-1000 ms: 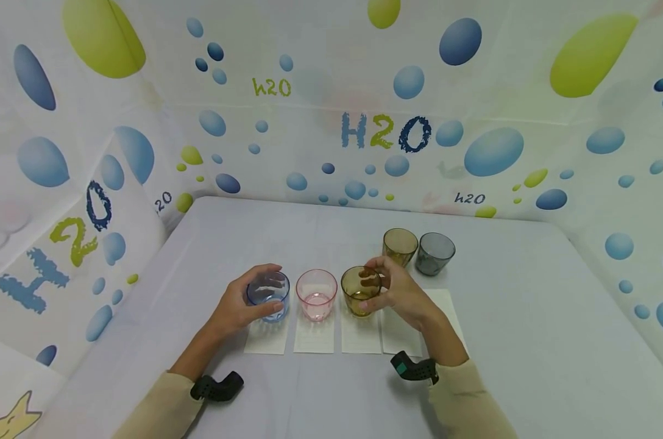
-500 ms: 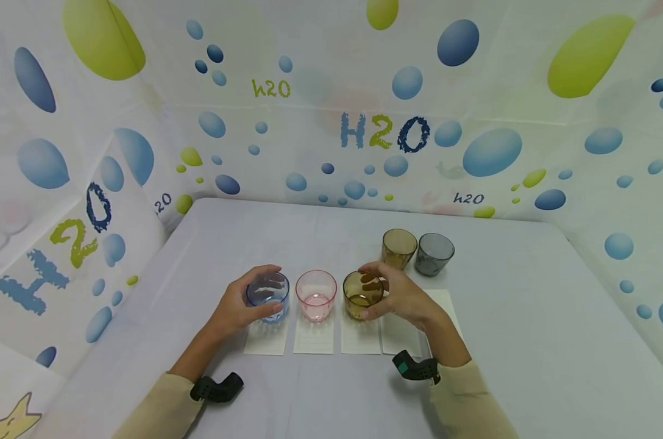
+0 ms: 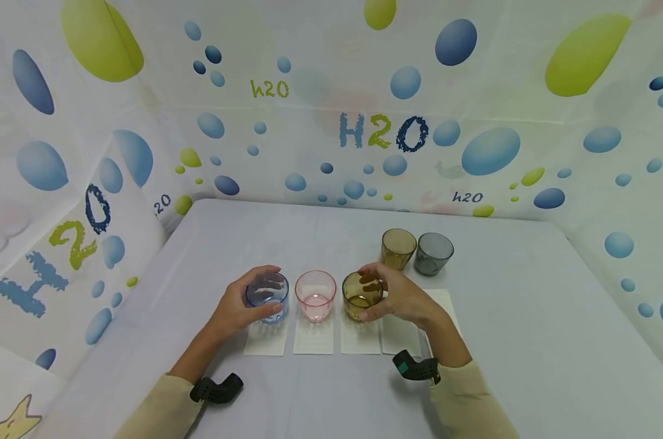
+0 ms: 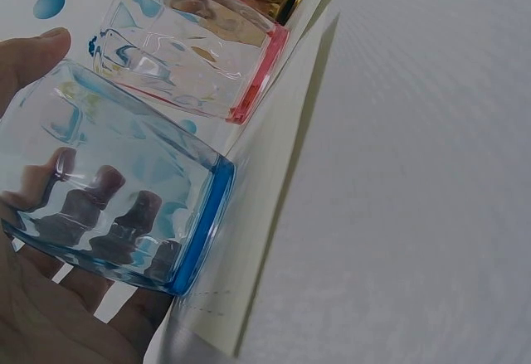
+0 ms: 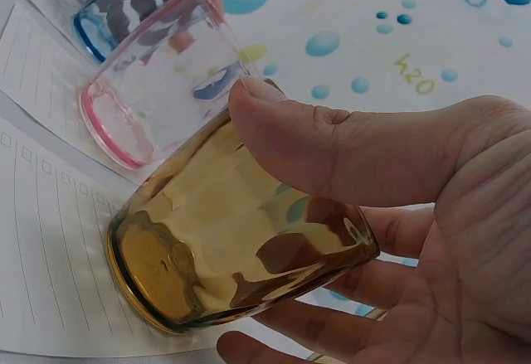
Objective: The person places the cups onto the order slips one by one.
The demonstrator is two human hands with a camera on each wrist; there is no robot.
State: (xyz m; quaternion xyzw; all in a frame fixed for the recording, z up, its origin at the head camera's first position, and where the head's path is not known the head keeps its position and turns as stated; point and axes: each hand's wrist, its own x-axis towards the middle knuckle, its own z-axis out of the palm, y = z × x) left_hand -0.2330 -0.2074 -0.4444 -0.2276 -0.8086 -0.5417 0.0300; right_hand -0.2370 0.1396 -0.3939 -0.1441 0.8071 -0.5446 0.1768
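A blue glass (image 3: 274,291) stands upright on a paper strip (image 3: 264,343), and my left hand (image 3: 237,305) holds it round the side, thumb in front and fingers behind. An olive-amber glass (image 3: 356,300) is gripped the same way by my right hand (image 3: 401,297); its base appears to rest on lined paper (image 5: 50,215) in the right wrist view. Between these two stands a pink glass (image 3: 315,297), which neither hand touches. The left wrist view shows the base of the blue glass (image 4: 124,165) against its strip, with the fingers seen through the wall.
Behind my right hand stand an amber glass (image 3: 399,245) and a grey glass (image 3: 435,253), side by side. More paper strips (image 3: 401,336) lie under my right hand and wrist. A white cloth (image 3: 529,317) covers the table; a printed curtain (image 3: 309,140) hangs behind it.
My right hand and the olive-amber glass in it have shifted slightly nearer to me, then stayed put. The left hand, the blue glass and the pink glass look unchanged.
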